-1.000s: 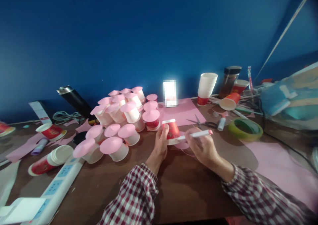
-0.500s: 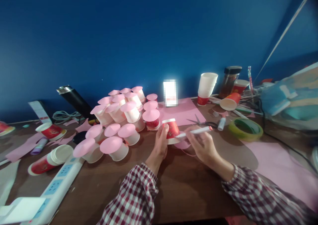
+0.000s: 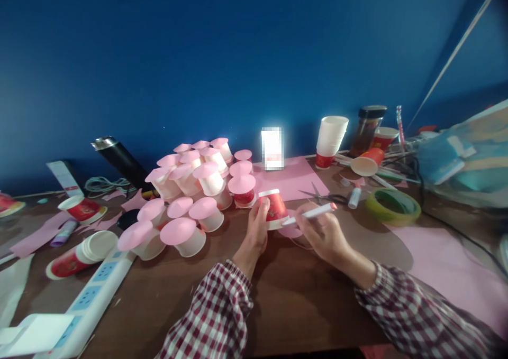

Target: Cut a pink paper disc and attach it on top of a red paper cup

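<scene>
My left hand (image 3: 257, 226) is closed around the left side of a red paper cup (image 3: 274, 206), its white edge at the top. In my right hand (image 3: 326, 235) is a white marker (image 3: 311, 213) with a red end, gripped like a pen. The marker's left end lies against or just beside the cup's lower right edge; I cannot tell if it touches. Under the cup and right hand lies a pink paper disc (image 3: 291, 231), partly hidden. Just left of the held cup stand several paper cups topped with pink paper cones (image 3: 242, 183).
Behind the hands are a pink sheet (image 3: 291, 182), scissors (image 3: 317, 194) and a glue stick (image 3: 354, 196). A tape roll (image 3: 392, 208) lies to the right, and stacked cups (image 3: 331, 139) stand by the wall. A power strip (image 3: 93, 293) and lying cups (image 3: 73, 261) are at the left.
The marker has shifted very slightly, its red end a little to the left. The left hand still holds the cup in the same place.
</scene>
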The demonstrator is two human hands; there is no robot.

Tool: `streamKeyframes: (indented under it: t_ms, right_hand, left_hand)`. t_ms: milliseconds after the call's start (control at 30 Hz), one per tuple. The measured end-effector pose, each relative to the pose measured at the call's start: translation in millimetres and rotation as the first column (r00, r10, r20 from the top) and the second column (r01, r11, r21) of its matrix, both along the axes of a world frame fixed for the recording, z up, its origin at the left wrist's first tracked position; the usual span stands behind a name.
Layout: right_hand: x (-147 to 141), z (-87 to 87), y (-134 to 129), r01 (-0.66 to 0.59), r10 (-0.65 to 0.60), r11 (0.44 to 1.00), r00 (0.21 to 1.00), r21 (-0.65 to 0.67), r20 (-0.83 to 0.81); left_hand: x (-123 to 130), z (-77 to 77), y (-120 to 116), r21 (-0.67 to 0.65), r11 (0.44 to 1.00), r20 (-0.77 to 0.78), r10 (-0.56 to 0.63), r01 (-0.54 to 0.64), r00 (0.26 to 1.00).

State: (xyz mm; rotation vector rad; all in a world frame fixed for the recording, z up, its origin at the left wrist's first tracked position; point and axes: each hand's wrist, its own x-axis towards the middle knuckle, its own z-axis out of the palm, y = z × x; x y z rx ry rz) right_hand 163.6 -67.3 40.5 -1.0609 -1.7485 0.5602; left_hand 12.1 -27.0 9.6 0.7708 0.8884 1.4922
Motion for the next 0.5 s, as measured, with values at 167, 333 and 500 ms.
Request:
streamKeyframes:
  t_ms: [167,333,500]
  right_hand:
    - [0.2,-5.1,1.7,0.063,-0.066,0.997,0.994,-0.035,-0.089]
    - [-0.4,-9.8,3.0,0.025,-0.032,0.998,0.994,-0.059,-0.105]
    - [-1.5,-7.5,3.1,0.083,-0.091,0.994,0.988,-0.067,-0.121]
  left_hand:
    - [-0.1,1.7,-0.8,0.026,0.999,0.041,-0.034,0.033,0.999]
    - [-0.6,4.3,-1.4,-0.004,0.999,0.091,-0.052,0.053,0.995]
    - [-1.4,5.2,-1.5,0.018,0.998,0.118,-0.057,0.055,0.991]
